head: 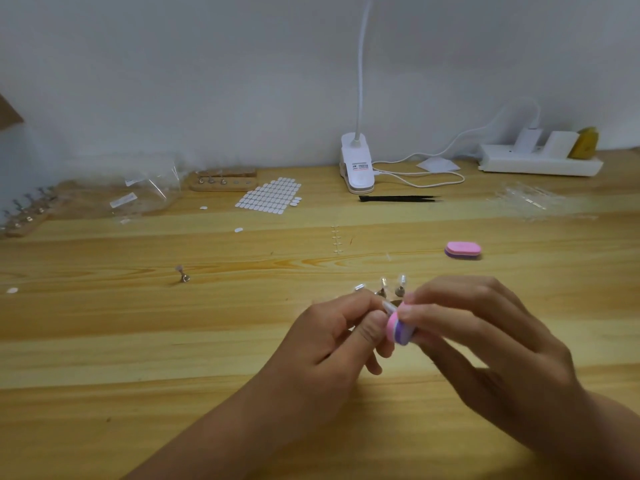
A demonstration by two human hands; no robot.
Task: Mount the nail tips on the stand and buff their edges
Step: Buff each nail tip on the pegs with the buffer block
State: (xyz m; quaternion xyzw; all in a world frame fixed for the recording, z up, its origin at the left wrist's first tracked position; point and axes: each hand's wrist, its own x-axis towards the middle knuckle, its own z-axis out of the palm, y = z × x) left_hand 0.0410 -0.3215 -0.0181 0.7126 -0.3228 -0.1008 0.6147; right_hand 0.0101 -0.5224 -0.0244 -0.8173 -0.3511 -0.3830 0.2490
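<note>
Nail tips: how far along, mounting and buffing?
Done: two mounted tips stand behind the hands. In hand: left hand holds a clear tip; right hand presses a pink buffer to it. Left: one lone mounted tip further left, buffing state unclear.

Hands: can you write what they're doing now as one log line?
left hand: holds nail tip | right hand: holds pink buffer against it | step: buffing

No legible txt. Label on lamp clip (357, 168) w/ print, too blurry; bag stickers (122, 200) likewise unreadable.
</note>
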